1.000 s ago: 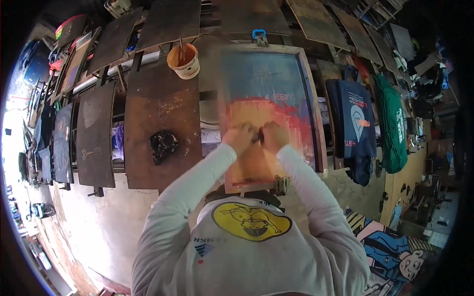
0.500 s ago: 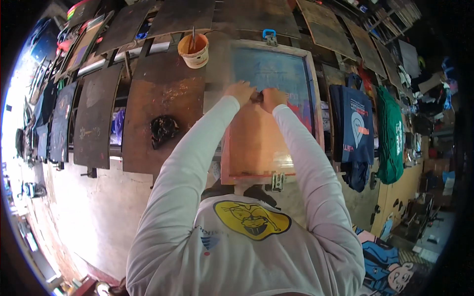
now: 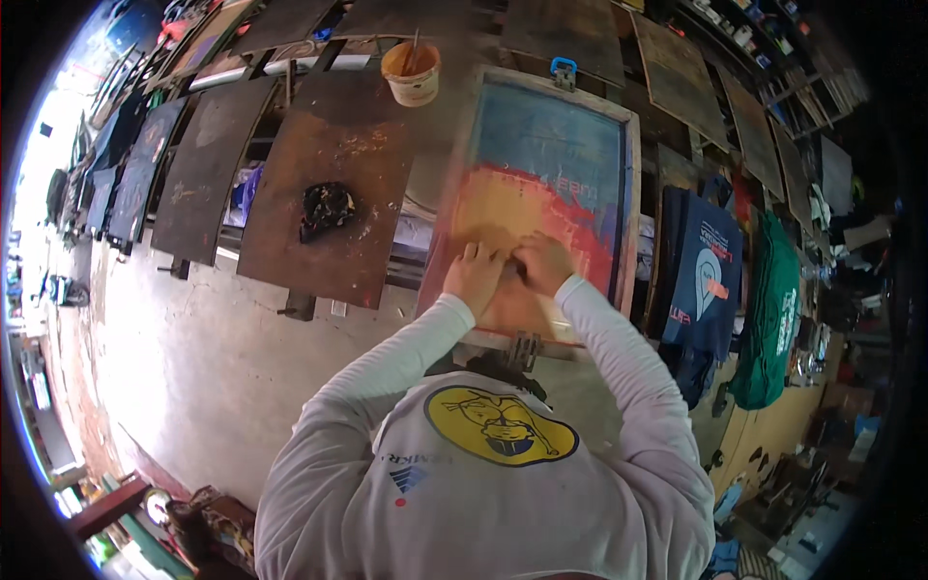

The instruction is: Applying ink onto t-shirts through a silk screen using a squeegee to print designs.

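Note:
In front of me lies a wooden-framed printing screen [image 3: 632, 159], its mesh blue at the far end and smeared with orange-red ink [image 3: 503, 203] over the middle and near part. My left hand [image 3: 476, 272] and my right hand [image 3: 545, 262] are side by side over the near half of the mesh. Both have fingers curled over a squeegee [image 3: 517, 268]; only a dark bit of it shows between them, the rest being covered by my hands.
A hinge clamp [image 3: 524, 350] sits at the screen's near edge, a blue-handled clamp [image 3: 564, 70] at its far edge. To the left are a dark board [image 3: 367, 232] with a crumpled black cloth [image 3: 327, 209] and an ink bucket [image 3: 412, 77]. Navy bags [image 3: 698, 261] and a green bag [image 3: 768, 309] hang right.
Both hands have come down the screen toward me, from its middle to its near half. Behind them the red and orange ink on the mesh is now uncovered. The view has shifted slightly.

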A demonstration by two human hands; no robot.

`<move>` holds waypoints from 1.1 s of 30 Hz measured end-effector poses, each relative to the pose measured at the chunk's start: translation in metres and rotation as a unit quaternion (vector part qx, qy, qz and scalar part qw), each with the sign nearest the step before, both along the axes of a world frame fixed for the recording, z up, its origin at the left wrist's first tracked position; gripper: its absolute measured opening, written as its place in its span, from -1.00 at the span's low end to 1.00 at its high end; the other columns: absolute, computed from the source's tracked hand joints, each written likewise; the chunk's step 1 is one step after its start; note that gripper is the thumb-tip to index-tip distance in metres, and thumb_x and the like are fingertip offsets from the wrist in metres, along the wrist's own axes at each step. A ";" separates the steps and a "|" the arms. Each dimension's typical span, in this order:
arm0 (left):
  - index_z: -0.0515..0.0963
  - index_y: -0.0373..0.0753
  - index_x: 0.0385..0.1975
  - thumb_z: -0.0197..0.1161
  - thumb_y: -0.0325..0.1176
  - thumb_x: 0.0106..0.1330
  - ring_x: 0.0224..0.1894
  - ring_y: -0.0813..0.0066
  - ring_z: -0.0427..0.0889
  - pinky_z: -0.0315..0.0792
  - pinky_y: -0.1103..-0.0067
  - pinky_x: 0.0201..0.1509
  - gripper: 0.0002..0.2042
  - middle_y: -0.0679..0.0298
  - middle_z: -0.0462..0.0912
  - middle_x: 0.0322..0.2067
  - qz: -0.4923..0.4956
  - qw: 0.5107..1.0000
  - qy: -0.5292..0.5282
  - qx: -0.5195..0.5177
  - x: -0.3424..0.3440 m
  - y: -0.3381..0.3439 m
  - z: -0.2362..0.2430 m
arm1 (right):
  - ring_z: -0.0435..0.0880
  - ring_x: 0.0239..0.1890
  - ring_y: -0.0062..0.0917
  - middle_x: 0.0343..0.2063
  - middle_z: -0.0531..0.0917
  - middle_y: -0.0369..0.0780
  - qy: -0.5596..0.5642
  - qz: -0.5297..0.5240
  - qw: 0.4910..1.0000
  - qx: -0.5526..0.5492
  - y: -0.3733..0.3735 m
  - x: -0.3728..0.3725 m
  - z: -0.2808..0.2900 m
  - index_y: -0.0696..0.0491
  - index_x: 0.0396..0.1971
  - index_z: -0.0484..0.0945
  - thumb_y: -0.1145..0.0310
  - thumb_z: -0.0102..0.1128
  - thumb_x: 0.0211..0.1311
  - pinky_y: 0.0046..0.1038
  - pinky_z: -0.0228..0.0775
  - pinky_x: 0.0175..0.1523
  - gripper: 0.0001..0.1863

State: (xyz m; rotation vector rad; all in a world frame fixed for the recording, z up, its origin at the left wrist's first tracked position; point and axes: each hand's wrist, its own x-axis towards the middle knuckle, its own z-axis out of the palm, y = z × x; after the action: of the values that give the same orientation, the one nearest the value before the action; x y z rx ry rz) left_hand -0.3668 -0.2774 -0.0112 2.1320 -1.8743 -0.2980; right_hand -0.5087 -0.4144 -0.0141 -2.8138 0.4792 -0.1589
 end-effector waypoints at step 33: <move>0.48 -0.33 0.01 0.13 -0.29 0.25 -0.17 0.33 0.51 0.46 0.47 -0.28 -0.64 0.23 0.54 -0.19 0.143 0.973 -0.162 0.078 -0.049 -0.029 0.009 | 0.55 0.08 -0.41 -0.12 0.70 -0.36 0.066 0.249 0.964 -0.069 -0.075 0.066 0.002 -0.09 -0.33 0.70 0.33 0.22 0.06 -0.24 0.23 0.33 -0.83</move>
State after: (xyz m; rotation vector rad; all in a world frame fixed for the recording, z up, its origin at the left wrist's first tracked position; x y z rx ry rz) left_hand -0.4159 -0.3068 -0.0025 2.6555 -1.7119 -0.0336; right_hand -0.4428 -0.4894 -0.0119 -2.9886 -0.2308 0.1056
